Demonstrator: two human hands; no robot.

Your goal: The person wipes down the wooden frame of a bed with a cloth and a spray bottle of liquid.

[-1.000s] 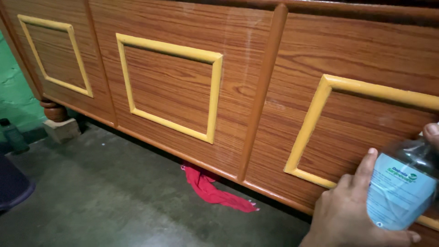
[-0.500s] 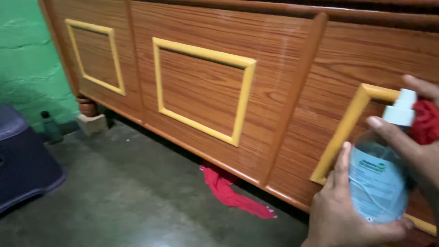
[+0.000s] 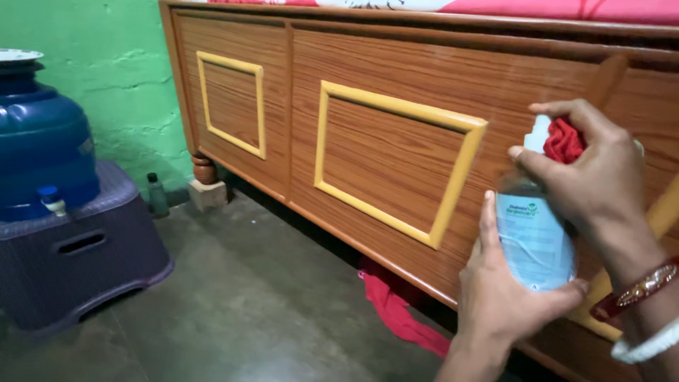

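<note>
Clear plastic spray bottle with pale blue label (image 3: 532, 237), upright before the brown wooden bed panel with yellow frames (image 3: 396, 159), left hand (image 3: 506, 297) grip clamped round its base for steadiness, right hand (image 3: 594, 173) closed on its white nozzle and a bunched red cloth (image 3: 564, 141).

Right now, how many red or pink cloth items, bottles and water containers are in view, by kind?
Red cloths: 2, one bunched in the right hand at, one on the floor
Bottles: 2, spray bottle in the left hand, small dark bottle
Blue water dispensers: 1
Total: 5
</note>
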